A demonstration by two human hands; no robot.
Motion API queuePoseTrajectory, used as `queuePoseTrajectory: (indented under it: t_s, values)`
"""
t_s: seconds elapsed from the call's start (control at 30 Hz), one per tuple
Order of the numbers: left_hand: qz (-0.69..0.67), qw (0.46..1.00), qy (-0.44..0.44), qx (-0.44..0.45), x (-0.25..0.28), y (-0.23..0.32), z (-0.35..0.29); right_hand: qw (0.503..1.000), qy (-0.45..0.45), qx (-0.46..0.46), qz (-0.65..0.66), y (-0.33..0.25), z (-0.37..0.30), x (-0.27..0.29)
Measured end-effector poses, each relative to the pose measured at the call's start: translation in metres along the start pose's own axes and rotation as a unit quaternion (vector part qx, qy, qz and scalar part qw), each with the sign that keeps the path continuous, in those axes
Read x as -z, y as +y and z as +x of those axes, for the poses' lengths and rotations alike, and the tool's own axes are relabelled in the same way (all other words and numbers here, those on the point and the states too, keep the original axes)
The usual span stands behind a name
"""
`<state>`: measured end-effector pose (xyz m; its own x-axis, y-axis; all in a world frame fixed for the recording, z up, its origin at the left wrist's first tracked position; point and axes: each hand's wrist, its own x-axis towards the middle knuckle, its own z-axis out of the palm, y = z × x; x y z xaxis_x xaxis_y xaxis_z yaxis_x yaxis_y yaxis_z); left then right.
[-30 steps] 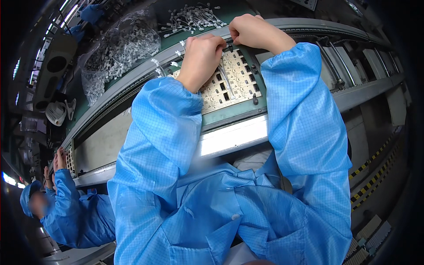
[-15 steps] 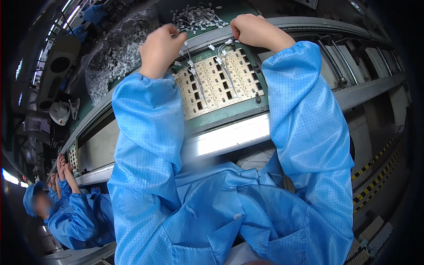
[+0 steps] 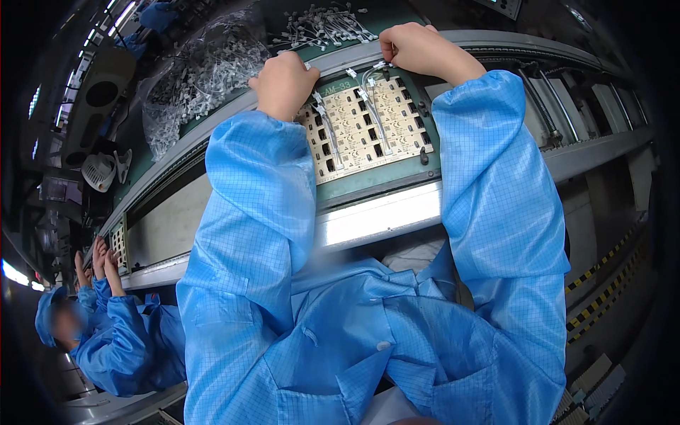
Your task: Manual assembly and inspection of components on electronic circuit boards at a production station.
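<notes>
The board (image 3: 365, 127), a pale panel of small slots, sits in a green tray (image 3: 375, 180) on the conveyor, right in front of the person and just below both hands. Its long rows run away from the person, tilted a bit to the left. The right hand (image 3: 418, 49) is curled at the board's far edge, pinching a thin white wire lead (image 3: 368, 71) that drops down onto the panel. The left hand (image 3: 283, 81) is a loose fist at the far-left corner, touching another lead (image 3: 322, 117); can't tell if it's actually gripping it. So the right hand is the nearer one to the middle rows, the left covers the left column. A pile of spare leads (image 3: 322, 25) lies just beyond, past the rail.
</notes>
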<state>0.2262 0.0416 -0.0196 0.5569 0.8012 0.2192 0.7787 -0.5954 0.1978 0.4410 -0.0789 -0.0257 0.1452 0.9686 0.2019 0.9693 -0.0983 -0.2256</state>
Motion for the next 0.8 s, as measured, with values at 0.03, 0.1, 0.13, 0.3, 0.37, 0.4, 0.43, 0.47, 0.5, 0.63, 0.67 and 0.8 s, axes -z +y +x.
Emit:
queuePoseTrajectory:
  t_s: [0.03, 0.1, 0.13, 0.3, 0.37, 0.4, 0.43, 0.47, 0.5, 0.63, 0.67, 0.8]
  values:
    - [-0.006, 1.0, 0.013, -0.003, -0.001, 0.0, 0.0, 1.0, 0.001, 0.001, 0.0, 0.0, 0.001, 0.002]
    - [-0.004, 1.0, 0.021, -0.019, -0.003, 0.002, -0.003, 1.0, 0.019, -0.004, 0.019, 0.004, 0.002, 0.003]
    - [-0.002, 0.999, 0.03, -0.033, -0.003, 0.003, -0.004, 1.0, 0.019, -0.006, 0.02, 0.005, 0.002, 0.003]
    - [0.008, 0.958, 0.087, -0.273, 0.011, 0.0, -0.012, 0.997, 0.073, -0.005, 0.03, -0.01, -0.008, 0.028]
    - [0.05, 0.926, 0.084, -0.364, 0.016, 0.006, -0.015, 0.996, 0.08, -0.017, 0.046, -0.014, -0.011, 0.032]
    - [0.067, 0.913, 0.07, -0.397, 0.017, 0.011, -0.018, 0.994, 0.088, -0.026, 0.063, -0.013, -0.012, 0.033]
    - [0.084, 0.898, 0.056, -0.429, 0.017, 0.015, -0.02, 0.994, 0.088, -0.028, 0.063, -0.003, -0.012, 0.024]
    - [0.093, 0.889, 0.063, -0.444, 0.015, 0.016, -0.019, 0.977, 0.177, 0.08, 0.092, 0.002, -0.013, 0.018]
    - [0.094, 0.888, 0.063, -0.445, 0.014, 0.017, -0.019, 0.94, 0.262, 0.186, 0.119, 0.007, -0.014, 0.013]
    - [0.075, 0.897, 0.069, -0.431, 0.004, 0.02, -0.022, 0.994, 0.087, -0.022, 0.064, -0.015, -0.013, 0.035]
    - [0.056, 0.902, 0.076, -0.421, 0.001, 0.02, -0.022, 0.994, 0.084, -0.021, 0.064, -0.015, -0.013, 0.036]
    - [-0.045, 0.917, 0.05, -0.394, -0.003, 0.016, -0.016, 0.993, 0.096, -0.008, 0.073, -0.012, -0.012, 0.033]
